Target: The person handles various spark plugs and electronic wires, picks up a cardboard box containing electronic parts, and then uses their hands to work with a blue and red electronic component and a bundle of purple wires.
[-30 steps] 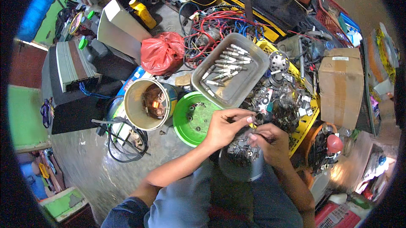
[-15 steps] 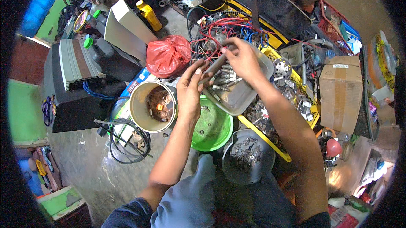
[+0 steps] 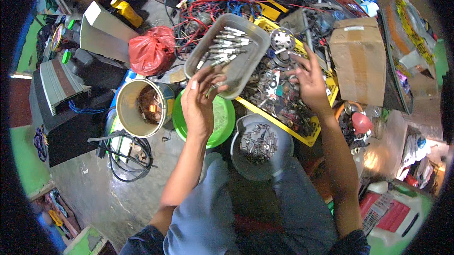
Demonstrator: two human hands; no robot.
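Spark plugs (image 3: 228,45), slim, metallic, in rectangular plastic tray (image 3: 244,63)

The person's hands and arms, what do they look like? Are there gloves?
No gloves: the left hand and the right hand are both bare. The forearms are bare too. Dark blue sleeves show at the picture's lower edge.

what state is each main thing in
Left hand: open
Right hand: open
Grey tray: open, holding spark plugs
Yellow crate: filled
Green basin: open
Grey bucket: open, holding metal parts
Cream bucket: open, partly filled
Red bag: bunched up
Cardboard box: taped
Black cable: coiled
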